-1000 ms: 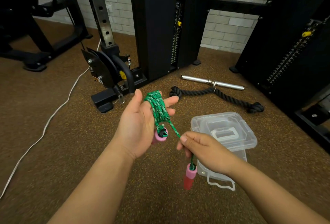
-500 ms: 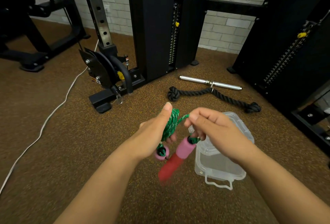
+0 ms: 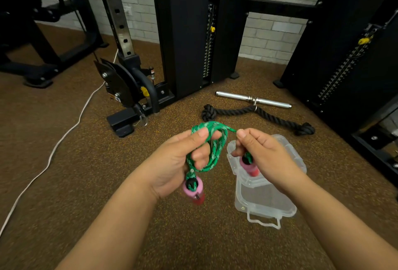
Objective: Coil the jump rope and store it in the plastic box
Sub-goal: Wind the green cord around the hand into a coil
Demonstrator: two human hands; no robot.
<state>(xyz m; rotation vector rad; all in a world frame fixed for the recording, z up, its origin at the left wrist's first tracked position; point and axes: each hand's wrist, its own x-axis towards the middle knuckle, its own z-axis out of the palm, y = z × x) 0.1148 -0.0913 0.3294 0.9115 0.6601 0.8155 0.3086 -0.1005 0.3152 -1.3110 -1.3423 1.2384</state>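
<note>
- A black braided rope (image 3: 254, 112) with knotted ends and a shiny metal bar (image 3: 253, 98) lie on the speckled brown floor (image 3: 86, 162), just beyond the hands.
- Black gym machine columns (image 3: 185, 28) stand against a white brick wall (image 3: 269, 37); a thin white cable (image 3: 64, 134) snakes across the floor at left.
- The clear plastic box (image 3: 265, 200) sits on the floor, partly hidden under the right hand (image 3: 261, 157).
- The woven green jump rope (image 3: 212, 147) is looped around the left hand (image 3: 178, 162), whose fingers curl round the coils; one pink-and-red handle (image 3: 193, 190) hangs below it.
- The right hand pinches the rope's free end, its other handle (image 3: 248, 168) dangling over the box.
</note>
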